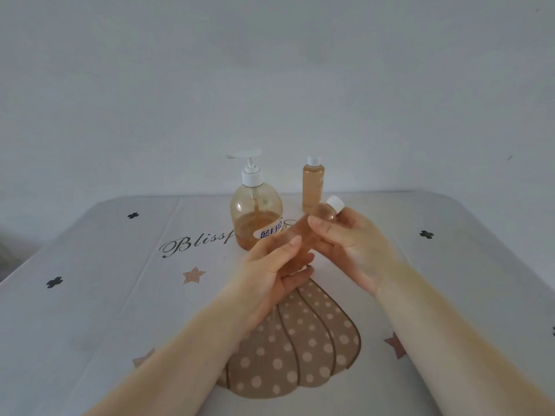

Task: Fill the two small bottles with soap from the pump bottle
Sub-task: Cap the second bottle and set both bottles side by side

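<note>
Above the middle of the table, both my hands hold a small clear bottle (322, 213) with a white cap, tilted up to the right. My left hand (277, 267) grips its lower end. My right hand (345, 240) pinches its upper part just below the cap. Amber soap shows inside it. The pump bottle (256, 219), about half full of amber soap, stands behind my hands with its nozzle pointing left. A second small bottle (313, 184), capped and full of amber soap, stands upright to the right of the pump bottle.
The table (90, 295) wears a pale cloth printed with a dotted pumpkin, stars, clovers and script lettering. A plain wall rises right behind its far edge.
</note>
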